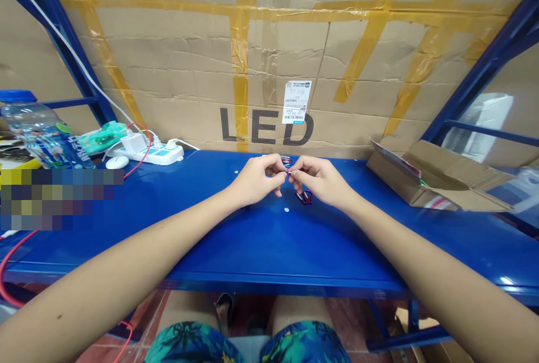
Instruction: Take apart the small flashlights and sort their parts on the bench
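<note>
My left hand and my right hand meet above the middle of a blue metal workbench. Their fingertips pinch a small red-and-blue wire piece between them. Just beyond my fingers, a similar coloured bundle is partly hidden. Below my right hand, a small red-and-blue wire loop lies on the bench. The exact shape of these small pieces is hard to make out.
An open cardboard box sits at the bench's right end. At the left are a white power strip, white mouse, plastic water bottle and red cable. Taped cardboard stands behind the bench.
</note>
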{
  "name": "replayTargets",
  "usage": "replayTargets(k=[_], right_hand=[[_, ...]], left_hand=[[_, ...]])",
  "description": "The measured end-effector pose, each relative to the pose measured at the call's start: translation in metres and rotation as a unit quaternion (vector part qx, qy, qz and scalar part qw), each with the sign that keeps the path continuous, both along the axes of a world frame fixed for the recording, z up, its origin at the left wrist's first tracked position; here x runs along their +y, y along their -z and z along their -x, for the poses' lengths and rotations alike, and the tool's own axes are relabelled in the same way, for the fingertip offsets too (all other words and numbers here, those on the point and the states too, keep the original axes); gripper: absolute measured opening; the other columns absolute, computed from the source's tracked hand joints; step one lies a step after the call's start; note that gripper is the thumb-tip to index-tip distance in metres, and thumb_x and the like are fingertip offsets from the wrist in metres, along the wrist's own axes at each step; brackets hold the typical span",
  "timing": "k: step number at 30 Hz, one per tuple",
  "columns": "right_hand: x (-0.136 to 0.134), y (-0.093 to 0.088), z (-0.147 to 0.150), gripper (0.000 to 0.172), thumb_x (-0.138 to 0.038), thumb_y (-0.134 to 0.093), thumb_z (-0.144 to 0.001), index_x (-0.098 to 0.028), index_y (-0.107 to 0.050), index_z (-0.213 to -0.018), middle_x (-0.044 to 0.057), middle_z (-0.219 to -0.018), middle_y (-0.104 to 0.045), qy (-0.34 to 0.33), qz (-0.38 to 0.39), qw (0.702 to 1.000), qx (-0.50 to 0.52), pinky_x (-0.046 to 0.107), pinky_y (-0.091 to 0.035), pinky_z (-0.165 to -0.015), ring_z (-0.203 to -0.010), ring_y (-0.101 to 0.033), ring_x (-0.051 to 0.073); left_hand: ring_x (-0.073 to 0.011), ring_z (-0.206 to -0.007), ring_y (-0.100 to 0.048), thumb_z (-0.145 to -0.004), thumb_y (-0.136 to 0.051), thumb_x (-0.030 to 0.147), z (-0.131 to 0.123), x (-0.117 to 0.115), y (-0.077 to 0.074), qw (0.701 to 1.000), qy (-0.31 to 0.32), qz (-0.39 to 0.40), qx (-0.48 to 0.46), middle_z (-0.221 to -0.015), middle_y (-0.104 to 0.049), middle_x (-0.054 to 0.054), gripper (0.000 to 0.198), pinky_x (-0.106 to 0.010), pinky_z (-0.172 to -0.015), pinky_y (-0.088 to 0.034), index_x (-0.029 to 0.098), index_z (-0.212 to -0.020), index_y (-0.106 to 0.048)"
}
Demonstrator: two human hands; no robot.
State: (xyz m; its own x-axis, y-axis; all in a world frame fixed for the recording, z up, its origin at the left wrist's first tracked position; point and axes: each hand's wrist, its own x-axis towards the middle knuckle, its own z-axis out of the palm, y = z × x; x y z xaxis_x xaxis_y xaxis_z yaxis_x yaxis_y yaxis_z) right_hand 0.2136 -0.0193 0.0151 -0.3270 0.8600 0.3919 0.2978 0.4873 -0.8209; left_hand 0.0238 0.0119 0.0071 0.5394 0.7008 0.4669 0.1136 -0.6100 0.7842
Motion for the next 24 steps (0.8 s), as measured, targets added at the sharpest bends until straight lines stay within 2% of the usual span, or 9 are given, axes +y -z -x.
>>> replayTargets(k=[4, 9, 12, 15, 17, 19, 24], right_hand=[[0.0008, 0.0033, -0.0006, 0.018, -0.034, -0.056, -0.090, -0.019, -0.054, -0.079, 0.000, -0.068, -0.061, 0.002, -0.003, 1.000, -0.013, 0.027, -0.048, -0.051, -0.054, -0.057, 0.012], [-0.0004, 0.0034, -0.0019, 0.018, -0.033, -0.048, -0.095, -0.020, -0.052, -0.084, 0.002, -0.073, -0.063, 0.038, -0.077, 0.991, -0.105, 0.028, -0.047, -0.055, -0.057, -0.059, 0.014], [-0.0008, 0.0022, -0.0025, 0.016, -0.033, -0.046, -0.096, -0.021, -0.053, -0.087, 0.003, -0.077, -0.064, 0.047, -0.093, 0.987, -0.126, 0.029, -0.047, -0.059, -0.061, -0.060, 0.015], [-0.0006, 0.0016, -0.0026, 0.013, -0.029, -0.046, -0.096, -0.021, -0.055, -0.096, 0.004, -0.081, -0.066, 0.041, -0.096, 0.986, -0.128, 0.030, -0.048, -0.062, -0.066, -0.062, 0.016], [-0.0002, 0.0015, -0.0023, 0.018, -0.026, -0.044, -0.096, -0.020, -0.058, -0.106, 0.005, -0.086, -0.067, 0.038, -0.109, 0.984, -0.139, 0.032, -0.049, -0.065, -0.067, -0.062, 0.016], [0.0002, 0.0015, -0.0020, 0.024, -0.026, -0.042, -0.097, -0.019, -0.061, -0.110, 0.004, -0.083, -0.066, 0.033, -0.128, 0.978, -0.160, 0.033, -0.048, -0.068, -0.065, -0.061, 0.017], [0.0010, 0.0024, -0.0021, 0.032, -0.028, -0.037, -0.100, -0.019, -0.068, -0.101, 0.002, -0.067, -0.057, 0.017, -0.147, 0.972, -0.181, 0.033, -0.046, -0.066, -0.064, -0.055, 0.017]], left_hand=[[-0.0111, -0.053, -0.067, -0.083, -0.060, 0.019, 0.0000, 0.0006, 0.0011, 1.000, 0.000, 0.004, 0.000, -0.071, -0.066, 0.001, 0.007, -0.021, -0.052, -0.051, 0.016, -0.079, -0.054], [-0.0113, -0.053, -0.066, -0.083, -0.060, 0.020, -0.0001, -0.0009, 0.0003, 1.000, 0.004, 0.011, -0.003, -0.069, -0.065, 0.002, 0.009, -0.022, -0.053, -0.052, 0.016, -0.079, -0.054], [-0.0110, -0.054, -0.067, -0.083, -0.060, 0.020, -0.0004, -0.0014, 0.0004, 1.000, 0.003, 0.011, 0.000, -0.069, -0.064, 0.002, 0.008, -0.023, -0.055, -0.053, 0.016, -0.080, -0.054], [-0.0110, -0.053, -0.066, -0.083, -0.060, 0.020, -0.0008, -0.0016, 0.0005, 1.000, -0.002, 0.005, 0.000, -0.069, -0.064, 0.003, 0.009, -0.023, -0.055, -0.052, 0.017, -0.079, -0.053], [-0.0116, -0.053, -0.066, -0.084, -0.059, 0.020, -0.0008, -0.0017, 0.0004, 1.000, -0.003, 0.002, -0.001, -0.066, -0.063, 0.003, 0.009, -0.023, -0.055, -0.052, 0.017, -0.079, -0.053], [-0.0122, -0.053, -0.067, -0.084, -0.059, 0.020, -0.0006, -0.0019, 0.0001, 1.000, -0.005, -0.002, 0.000, -0.065, -0.062, 0.003, 0.008, -0.024, -0.055, -0.052, 0.017, -0.079, -0.054], [-0.0117, -0.053, -0.067, -0.084, -0.058, 0.019, 0.0003, -0.0030, -0.0004, 1.000, -0.014, -0.014, 0.007, -0.063, -0.062, 0.004, 0.008, -0.023, -0.055, -0.052, 0.017, -0.078, -0.053]])
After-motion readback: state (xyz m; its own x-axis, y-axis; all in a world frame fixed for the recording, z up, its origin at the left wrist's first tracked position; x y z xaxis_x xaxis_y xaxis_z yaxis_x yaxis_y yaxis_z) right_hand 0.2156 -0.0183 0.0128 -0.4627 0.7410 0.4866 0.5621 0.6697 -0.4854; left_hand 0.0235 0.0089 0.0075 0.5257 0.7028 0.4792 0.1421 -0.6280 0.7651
